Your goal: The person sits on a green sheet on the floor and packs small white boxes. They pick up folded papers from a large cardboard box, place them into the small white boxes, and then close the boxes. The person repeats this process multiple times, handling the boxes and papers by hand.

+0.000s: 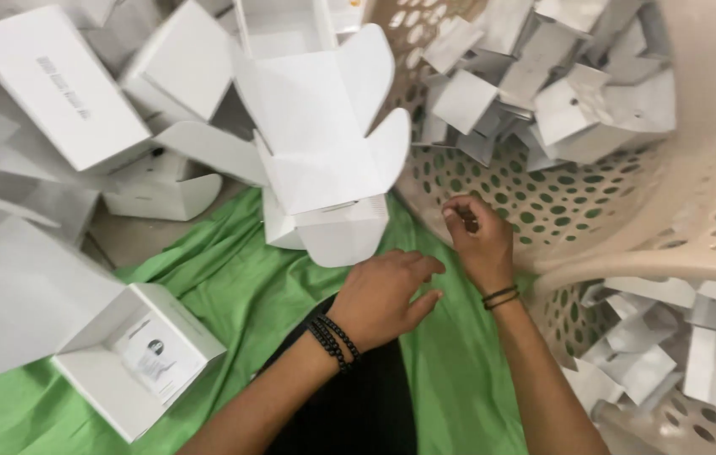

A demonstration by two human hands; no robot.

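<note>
My left hand [385, 297] hovers palm down over the green cloth [231, 270], fingers loosely spread, holding nothing, just below a white cardboard box [324, 152] with its flaps open. My right hand [477, 240] is at the lower rim of a tilted beige perforated basket [594, 211], fingers curled in; something small and dark shows between the fingertips, too small to name. Both wrists wear dark bead bracelets. Several folded white card inserts [543, 84] fill the basket.
Several white boxes [54, 93] lie piled at the upper left. An open white box with a printed card inside [143, 358] sits at the lower left. A second perforated basket with card pieces [670, 362] is at the lower right.
</note>
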